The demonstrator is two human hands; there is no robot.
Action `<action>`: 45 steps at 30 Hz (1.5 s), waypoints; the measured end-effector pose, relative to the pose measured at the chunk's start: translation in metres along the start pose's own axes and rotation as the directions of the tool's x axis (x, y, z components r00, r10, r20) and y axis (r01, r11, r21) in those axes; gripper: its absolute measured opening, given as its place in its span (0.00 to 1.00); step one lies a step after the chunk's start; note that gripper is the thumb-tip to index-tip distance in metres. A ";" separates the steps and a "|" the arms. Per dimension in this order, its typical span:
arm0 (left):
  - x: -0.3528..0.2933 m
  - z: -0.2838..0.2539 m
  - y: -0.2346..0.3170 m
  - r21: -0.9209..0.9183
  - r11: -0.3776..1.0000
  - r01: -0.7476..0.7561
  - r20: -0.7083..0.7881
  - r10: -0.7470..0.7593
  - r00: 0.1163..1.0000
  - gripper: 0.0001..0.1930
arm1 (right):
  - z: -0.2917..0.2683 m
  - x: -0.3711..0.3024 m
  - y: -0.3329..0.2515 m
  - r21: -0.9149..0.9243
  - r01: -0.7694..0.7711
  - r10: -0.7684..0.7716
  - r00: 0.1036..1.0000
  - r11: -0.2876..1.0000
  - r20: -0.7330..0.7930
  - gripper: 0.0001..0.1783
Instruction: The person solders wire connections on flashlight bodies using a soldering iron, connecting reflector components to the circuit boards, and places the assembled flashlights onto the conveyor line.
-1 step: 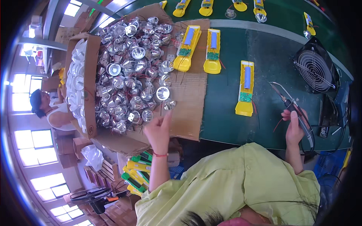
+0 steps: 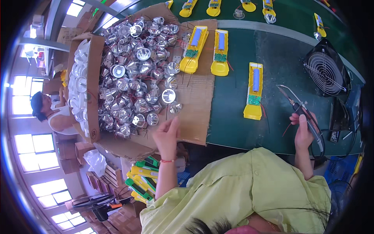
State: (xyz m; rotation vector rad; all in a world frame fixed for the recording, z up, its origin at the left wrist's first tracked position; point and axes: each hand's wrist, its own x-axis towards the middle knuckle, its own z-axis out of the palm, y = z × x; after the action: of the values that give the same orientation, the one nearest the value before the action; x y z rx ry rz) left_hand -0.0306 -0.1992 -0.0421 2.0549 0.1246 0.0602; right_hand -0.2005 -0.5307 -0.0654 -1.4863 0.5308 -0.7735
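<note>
My left hand is over the near edge of the cardboard sheet, its fingers pinched together. Just beyond the fingertips lies a shiny reflector cup; whatever is in the pinch is hidden. My right hand grips a soldering iron, with a thin curved metal tube running beside its tip, which points up and left. Between my hands on the green bench lies an open yellow flashlight housing with a blue cell, a green circuit board and loose wires. Two similar housings lie farther off.
A large heap of reflector cups covers the cardboard, beside a box of white round parts. A black fan stands at the right. More yellow housings lie along the far strip. Another person sits at the left.
My left hand has shifted slightly toward me and to the right, its fingers now more curled. My right hand and the soldering iron are nearly still.
</note>
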 end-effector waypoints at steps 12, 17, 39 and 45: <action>0.029 0.018 0.011 0.079 0.877 -0.474 -0.277 0.477 0.834 0.05 | 0.012 -0.019 -0.011 0.041 -0.094 0.090 0.991 0.995 0.099 0.14; -0.009 0.064 0.038 -0.102 0.952 -0.290 0.325 0.307 0.895 0.03 | 0.027 -0.022 -0.016 0.076 -0.194 0.176 0.964 0.978 0.200 0.11; -0.033 0.133 0.049 -0.010 0.876 -0.483 0.495 0.424 0.758 0.04 | 0.038 -0.024 -0.006 0.008 -0.154 0.147 0.957 0.988 0.251 0.11; -0.033 0.134 0.050 -0.022 0.886 -0.463 0.481 0.415 0.772 0.04 | 0.038 -0.021 -0.011 -0.032 -0.137 0.140 0.952 0.990 0.272 0.11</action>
State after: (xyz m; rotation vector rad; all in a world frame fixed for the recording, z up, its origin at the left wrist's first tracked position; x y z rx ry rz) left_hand -0.0471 -0.3436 -0.0603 2.0961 -0.6805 -0.1663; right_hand -0.1879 -0.4889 -0.0564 -1.5206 0.4251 -0.4458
